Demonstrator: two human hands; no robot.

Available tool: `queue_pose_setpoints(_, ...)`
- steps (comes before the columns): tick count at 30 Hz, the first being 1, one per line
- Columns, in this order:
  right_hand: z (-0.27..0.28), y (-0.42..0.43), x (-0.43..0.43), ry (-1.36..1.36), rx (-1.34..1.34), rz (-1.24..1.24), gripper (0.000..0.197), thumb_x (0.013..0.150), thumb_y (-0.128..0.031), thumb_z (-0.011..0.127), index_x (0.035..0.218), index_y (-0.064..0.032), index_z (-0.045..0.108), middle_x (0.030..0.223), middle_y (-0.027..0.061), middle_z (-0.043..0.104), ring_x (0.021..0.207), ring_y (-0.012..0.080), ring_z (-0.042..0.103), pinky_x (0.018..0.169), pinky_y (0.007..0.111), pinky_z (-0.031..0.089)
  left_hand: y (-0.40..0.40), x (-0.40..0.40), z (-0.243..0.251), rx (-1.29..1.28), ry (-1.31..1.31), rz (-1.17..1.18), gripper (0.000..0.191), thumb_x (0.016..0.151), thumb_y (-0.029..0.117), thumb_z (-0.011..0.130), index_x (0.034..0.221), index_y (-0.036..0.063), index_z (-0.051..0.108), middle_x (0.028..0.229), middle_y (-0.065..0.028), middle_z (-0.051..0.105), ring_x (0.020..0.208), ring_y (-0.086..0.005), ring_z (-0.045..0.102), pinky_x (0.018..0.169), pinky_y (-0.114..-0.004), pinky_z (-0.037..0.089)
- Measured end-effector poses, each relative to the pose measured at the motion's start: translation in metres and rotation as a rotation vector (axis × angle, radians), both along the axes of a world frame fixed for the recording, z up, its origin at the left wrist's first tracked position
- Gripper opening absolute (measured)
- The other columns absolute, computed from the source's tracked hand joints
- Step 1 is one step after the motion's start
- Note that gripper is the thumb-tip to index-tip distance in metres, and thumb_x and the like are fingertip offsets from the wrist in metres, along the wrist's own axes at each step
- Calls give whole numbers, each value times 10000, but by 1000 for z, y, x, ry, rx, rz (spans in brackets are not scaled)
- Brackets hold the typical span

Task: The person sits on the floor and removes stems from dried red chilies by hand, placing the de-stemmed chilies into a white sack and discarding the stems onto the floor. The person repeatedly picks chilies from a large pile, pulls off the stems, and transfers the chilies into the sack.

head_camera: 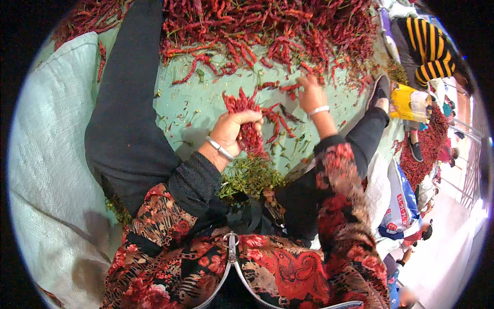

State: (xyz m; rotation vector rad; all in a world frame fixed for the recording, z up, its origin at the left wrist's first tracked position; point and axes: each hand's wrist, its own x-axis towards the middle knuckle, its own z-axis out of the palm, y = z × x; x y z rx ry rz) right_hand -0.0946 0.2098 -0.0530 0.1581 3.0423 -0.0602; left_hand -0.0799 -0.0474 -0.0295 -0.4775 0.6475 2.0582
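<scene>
My left hand grips an upright bunch of dried red chillies, with chilli showing above and below the fist. Below it, a heap of green-brown chilli stems lies between my legs. To the right, my right hand is over the pale green floor, blurred, its fingertips beside a short red chilli. Whether the fingers touch or pinch anything is unclear. A few loose chillies and broken-off stems lie on the floor between the two hands.
A large pile of red chillies spreads across the far side. A white woven sack is at my left. On the right are a yellow bag, a printed sack, another chilli heap and a person in a striped top.
</scene>
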Motion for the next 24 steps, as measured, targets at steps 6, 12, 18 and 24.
queue_pose_setpoints(6, 6, 13, -22, -6, -80, 49, 212, 744, -105, 534, 952, -103, 573, 1008, 160, 528, 876, 332, 566, 714, 427, 474, -1, 2, -1, -319, 189, 85, 104, 698, -13, 626, 794, -38, 595, 707, -97, 618, 593, -172, 588, 589, -284, 484)
queue_pose_setpoints(12, 58, -22, 31, 64, -872, -386, 167, 807, -161, 597, 849, 1, 605, 666, 42, 609, 590, 112, 543, 552, 253, 441, -2, 12, -4, -145, 160, 131, 173, 753, 19, 600, 921, -25, 594, 842, -95, 638, 697, -172, 599, 638, -300, 493)
queue_pose_setpoints(18, 64, -121, 130, 29, -885, -113, 163, 785, -81, 579, 909, 24, 595, 772, 112, 622, 696, 164, 579, 642, 280, 459, -16, 57, 7, -81, 239, 90, 138, 767, 13, 578, 904, 12, 597, 843, -63, 632, 769, -169, 604, 708, -292, 485)
queue_pose_setpoints(24, 70, -149, 166, -126, -1026, -193, 150, 752, -51, 541, 874, 33, 566, 680, 192, 562, 599, 274, 562, 589, 356, 440, -30, 93, 15, -302, 495, -9, 72, 767, 21, 601, 839, 15, 599, 755, -33, 620, 664, -106, 572, 621, -242, 465)
